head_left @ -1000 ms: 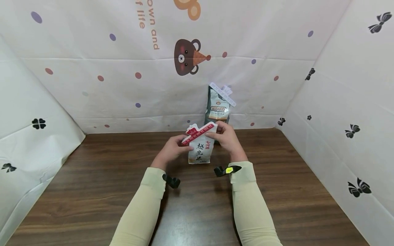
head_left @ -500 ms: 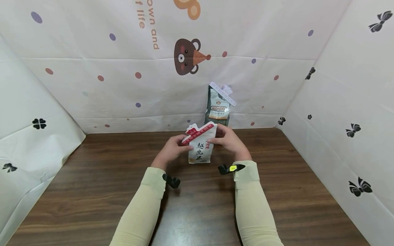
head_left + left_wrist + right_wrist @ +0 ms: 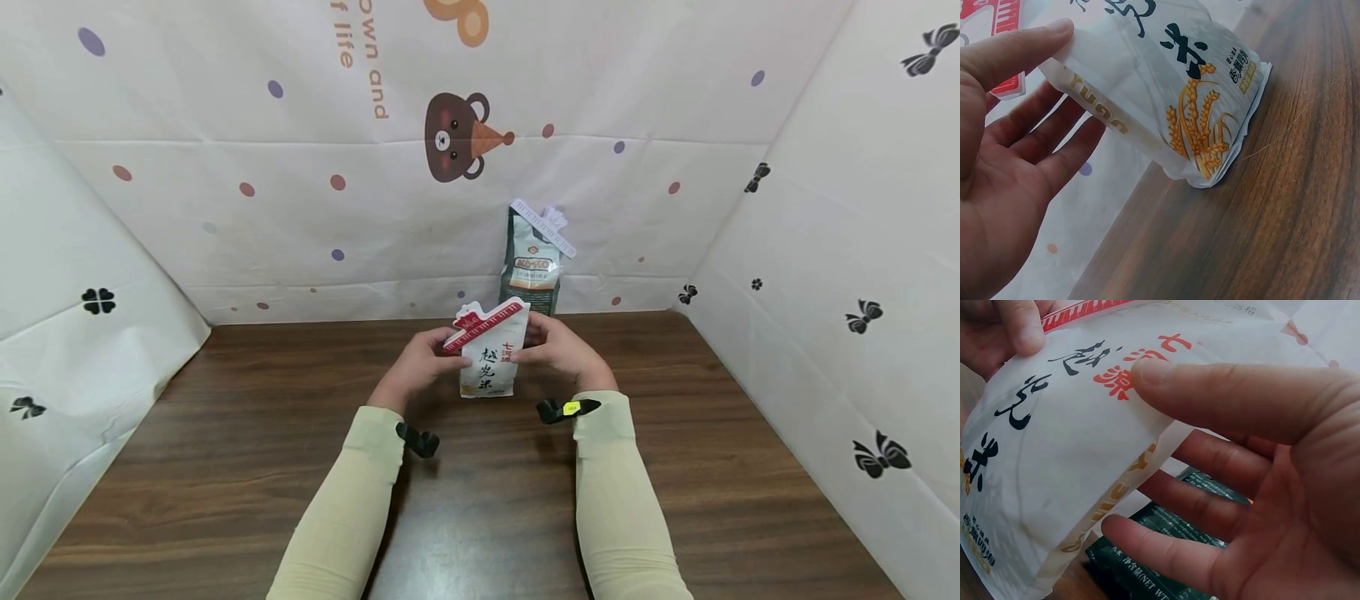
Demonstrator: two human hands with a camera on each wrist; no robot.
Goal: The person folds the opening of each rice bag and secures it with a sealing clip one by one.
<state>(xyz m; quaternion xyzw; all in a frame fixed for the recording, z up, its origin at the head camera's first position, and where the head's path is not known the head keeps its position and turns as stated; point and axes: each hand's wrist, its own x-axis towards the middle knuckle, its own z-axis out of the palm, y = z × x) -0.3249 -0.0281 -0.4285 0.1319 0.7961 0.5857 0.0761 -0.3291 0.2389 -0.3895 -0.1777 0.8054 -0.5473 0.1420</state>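
A white rice bag (image 3: 489, 372) with black and red characters is upright between the two hands. A red and white bag clip (image 3: 484, 326) runs slantwise across its top. My left hand (image 3: 420, 365) grips the bag's upper left side below the clip, thumb on the front and fingers behind. On the opposite side my right hand (image 3: 564, 353) holds the bag's edge, its thumb (image 3: 1204, 394) pressed by the red characters and its fingers behind. Wheat ears are printed near the bottom of the bag (image 3: 1204, 125), which is right at the tabletop.
Behind the rice bag, a green and silver bag (image 3: 532, 268) leans against the back cloth (image 3: 337, 217). A white bag clip (image 3: 543, 229) sits slantwise on its top. The brown wooden table (image 3: 300, 467) ends at patterned white cloth on the back and both sides.
My right hand has slid down from the bag's top right corner to its right side, below the clip. The left hand and the bag have hardly moved.
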